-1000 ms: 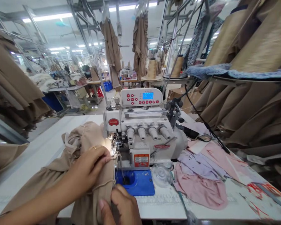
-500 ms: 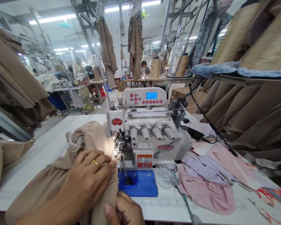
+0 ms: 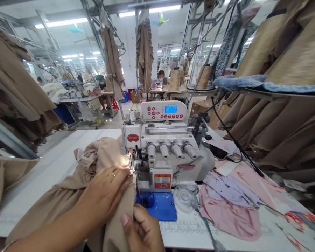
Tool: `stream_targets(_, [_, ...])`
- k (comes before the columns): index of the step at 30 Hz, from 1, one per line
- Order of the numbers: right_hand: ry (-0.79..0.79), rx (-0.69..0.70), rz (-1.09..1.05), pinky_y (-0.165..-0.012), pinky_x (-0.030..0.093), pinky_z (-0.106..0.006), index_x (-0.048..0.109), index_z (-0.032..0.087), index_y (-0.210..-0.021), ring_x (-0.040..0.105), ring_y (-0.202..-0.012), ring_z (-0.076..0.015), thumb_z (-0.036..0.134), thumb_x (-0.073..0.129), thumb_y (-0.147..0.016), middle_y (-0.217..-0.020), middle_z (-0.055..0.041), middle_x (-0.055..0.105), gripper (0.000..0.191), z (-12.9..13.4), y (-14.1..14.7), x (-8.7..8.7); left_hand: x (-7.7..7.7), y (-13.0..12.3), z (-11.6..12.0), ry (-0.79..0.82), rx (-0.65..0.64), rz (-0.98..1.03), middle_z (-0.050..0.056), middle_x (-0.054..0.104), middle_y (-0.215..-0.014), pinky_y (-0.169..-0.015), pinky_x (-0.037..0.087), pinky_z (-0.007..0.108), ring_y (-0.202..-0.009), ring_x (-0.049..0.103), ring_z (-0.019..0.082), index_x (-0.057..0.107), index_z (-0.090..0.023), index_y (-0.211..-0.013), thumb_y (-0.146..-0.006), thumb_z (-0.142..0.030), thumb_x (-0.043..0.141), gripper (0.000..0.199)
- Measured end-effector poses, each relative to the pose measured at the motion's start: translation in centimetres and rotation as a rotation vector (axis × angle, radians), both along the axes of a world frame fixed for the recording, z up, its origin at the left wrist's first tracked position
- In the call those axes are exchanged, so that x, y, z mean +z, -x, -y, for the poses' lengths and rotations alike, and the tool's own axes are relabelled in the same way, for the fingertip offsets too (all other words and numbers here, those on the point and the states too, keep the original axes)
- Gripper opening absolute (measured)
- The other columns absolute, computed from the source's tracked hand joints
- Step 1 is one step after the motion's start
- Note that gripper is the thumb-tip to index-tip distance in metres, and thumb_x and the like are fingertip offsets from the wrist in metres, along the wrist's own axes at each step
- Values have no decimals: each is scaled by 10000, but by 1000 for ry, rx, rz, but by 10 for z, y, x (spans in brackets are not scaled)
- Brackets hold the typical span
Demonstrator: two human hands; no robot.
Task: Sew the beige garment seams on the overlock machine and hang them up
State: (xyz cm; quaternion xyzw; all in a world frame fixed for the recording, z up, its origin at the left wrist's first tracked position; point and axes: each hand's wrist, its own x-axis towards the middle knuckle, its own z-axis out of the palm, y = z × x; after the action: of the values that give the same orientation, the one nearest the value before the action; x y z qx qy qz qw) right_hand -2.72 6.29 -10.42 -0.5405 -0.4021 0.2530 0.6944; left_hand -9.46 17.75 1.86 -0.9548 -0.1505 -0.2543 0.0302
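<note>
Head view: left hand pressing beige fabric, right hand gripping edge.

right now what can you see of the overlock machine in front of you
The white overlock sewing machine stands on a white table. On top is a control panel with red buttons and a blue display; four thread tension dials run across its front, above an orange-and-white label. Beige fabric touches its lit needle area.
</note>
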Motion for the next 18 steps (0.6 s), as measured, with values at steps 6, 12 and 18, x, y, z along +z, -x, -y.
stream_targets(6, [56,14,17,-533,420,-215,613,190,-790,494,-611,-152,595,469,-968,-714,-12,503,465,0,-9,6,-16,32,-23,232,83,-68,89,465,-1488,-1103,385,515,-1360,430,331,361,-316,-1466,-968,-551,457,559])
stream_targets(12, [47,88,38,-511,336,-206,549,176,-608,413,-585,-128,559,555,-931,-649,13,422,501,0,-10,0,-81,95,-66,349,327,94,160,628,-1240,-885,540,442,-1093,634,337,469,-199,-1348,-854,-642,585,674])
stream_targets(18, [35,36,-154,-617,447,-255,644,167,-858,540,-706,-194,665,469,-936,-762,-39,547,533,-5,7,-13,-28,121,-110,358,254,-81,40,700,-1116,-761,549,300,-991,664,264,633,-249,-1160,-852,-571,615,445])
